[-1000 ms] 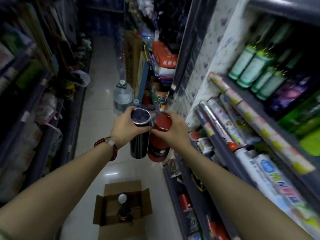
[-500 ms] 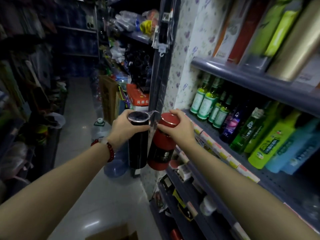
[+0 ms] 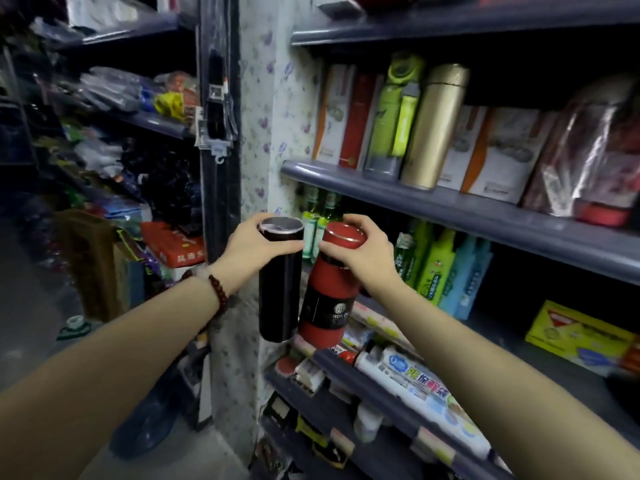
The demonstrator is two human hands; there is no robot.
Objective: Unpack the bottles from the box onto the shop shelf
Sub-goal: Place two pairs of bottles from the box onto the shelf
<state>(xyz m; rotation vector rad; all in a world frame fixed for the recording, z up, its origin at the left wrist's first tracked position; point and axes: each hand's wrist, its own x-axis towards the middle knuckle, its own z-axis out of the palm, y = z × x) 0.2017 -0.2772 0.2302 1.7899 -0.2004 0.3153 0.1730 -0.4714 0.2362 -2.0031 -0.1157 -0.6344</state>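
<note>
My left hand (image 3: 251,247) grips a tall black flask (image 3: 278,296) near its silver-rimmed top. Beside it, my right hand (image 3: 360,254) grips a red flask (image 3: 327,306) with a black label band, fingers curled round its cap. Both flasks hang upright in the air, almost touching, in front of the left end of the shop shelves. Above them runs a grey shelf (image 3: 346,178) that carries a gold flask (image 3: 434,126), a green flask (image 3: 396,112) and boxed flasks. The box is out of view.
Green glass bottles (image 3: 317,216) and bright detergent bottles (image 3: 436,265) fill the shelf level behind my hands. Rolls of wrap (image 3: 415,382) lie on the lower shelf. A floral-papered post (image 3: 256,133) stands left of the shelves. A water jug (image 3: 74,323) sits in the aisle.
My view has swung up and right from the floor and the box to the shelves. Both hands have lifted the two flasks higher, toward the shelf with the flasks.
</note>
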